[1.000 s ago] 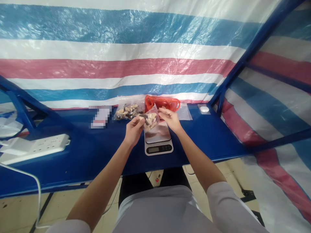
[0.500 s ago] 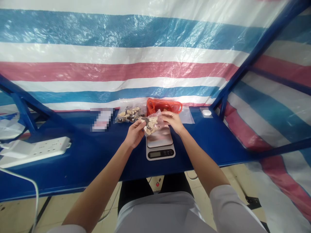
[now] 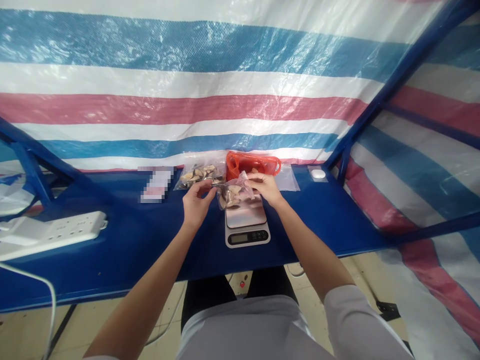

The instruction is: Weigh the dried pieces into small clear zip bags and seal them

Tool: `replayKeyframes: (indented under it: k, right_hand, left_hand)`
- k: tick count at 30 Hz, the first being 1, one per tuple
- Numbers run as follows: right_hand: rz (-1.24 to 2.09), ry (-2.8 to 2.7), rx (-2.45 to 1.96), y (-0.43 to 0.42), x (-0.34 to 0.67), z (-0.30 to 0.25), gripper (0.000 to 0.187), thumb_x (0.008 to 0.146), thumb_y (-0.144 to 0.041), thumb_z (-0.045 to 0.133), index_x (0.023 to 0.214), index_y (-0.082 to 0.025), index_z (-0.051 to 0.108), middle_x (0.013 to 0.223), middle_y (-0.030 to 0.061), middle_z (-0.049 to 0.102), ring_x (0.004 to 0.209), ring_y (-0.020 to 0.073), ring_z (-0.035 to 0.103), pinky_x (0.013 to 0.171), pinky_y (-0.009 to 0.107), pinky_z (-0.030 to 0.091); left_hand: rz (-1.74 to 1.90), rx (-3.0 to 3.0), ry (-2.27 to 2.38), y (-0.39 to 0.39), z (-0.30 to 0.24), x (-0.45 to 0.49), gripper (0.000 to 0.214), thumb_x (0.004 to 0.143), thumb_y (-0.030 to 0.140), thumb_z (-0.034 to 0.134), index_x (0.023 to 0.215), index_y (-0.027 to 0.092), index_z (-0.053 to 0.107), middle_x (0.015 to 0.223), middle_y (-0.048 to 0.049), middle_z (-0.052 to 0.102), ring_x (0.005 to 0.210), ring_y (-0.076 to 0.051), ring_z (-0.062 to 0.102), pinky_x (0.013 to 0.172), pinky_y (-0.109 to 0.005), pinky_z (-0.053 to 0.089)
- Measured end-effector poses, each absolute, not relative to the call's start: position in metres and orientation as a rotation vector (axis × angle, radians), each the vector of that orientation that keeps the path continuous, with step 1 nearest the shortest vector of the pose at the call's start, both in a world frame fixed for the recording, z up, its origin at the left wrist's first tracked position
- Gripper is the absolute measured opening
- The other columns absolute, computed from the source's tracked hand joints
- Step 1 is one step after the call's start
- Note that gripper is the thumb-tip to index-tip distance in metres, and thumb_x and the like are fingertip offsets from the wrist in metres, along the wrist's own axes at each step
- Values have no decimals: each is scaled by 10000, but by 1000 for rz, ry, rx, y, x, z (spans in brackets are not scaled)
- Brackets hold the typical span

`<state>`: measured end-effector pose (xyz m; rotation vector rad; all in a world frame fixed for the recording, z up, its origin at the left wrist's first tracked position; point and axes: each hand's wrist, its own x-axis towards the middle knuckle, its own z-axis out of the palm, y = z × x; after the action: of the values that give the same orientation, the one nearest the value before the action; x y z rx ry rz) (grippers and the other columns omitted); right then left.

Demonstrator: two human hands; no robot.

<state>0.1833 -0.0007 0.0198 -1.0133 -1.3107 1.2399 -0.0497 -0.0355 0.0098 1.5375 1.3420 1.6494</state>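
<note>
Bag of brown pieces (image 3: 231, 196): held just above scale (image 3: 246, 220), long axis left-right | right hand (image 3: 265, 190): narrow, pinching bag's right edge, nearer | left hand (image 3: 195, 202): narrow, at bag's left corner, contact unclear

Well left of the left grip (image 3: 197, 202), a white power strip (image 3: 48, 232) lies on the blue bench (image 3: 112, 265); red netting (image 3: 253, 165) sits beyond the grip, a white mouse (image 3: 318, 173) far right.
</note>
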Motion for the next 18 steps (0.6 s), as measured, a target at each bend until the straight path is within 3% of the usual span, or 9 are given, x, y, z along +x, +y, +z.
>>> replayKeyframes:
  k: [6,11,18]
  right_hand:
    - [1003,-1538,-1060,0,177,28,248,767,-413,753,898,-207,794,902,33,757,901,205,682,887,354,545]
    - [1002,-1539,-1064,-3,176,32,242,784,-399,739,932,-218,799,964,36,764,979,214,676,937,360,520]
    - [1081,-1480,-1022,-11,180,41,254,755,-405,771,918,-213,801,967,32,767,972,204,681,921,351,538]
  left_hand:
    - [1429,1982,1168,-41,22,-25,296,849,376,688,1052,169,751,968,-79,778,798,-183,725,788,-302,575]
    - [1341,1962,1181,-35,26,-7,291,867,355,643,1048,158,759,997,-96,784,795,-190,725,783,-302,566]
    - [1237,1797,1287,-32,31,-3,308,838,397,640,978,159,777,861,-66,780,763,-197,710,758,-295,540]
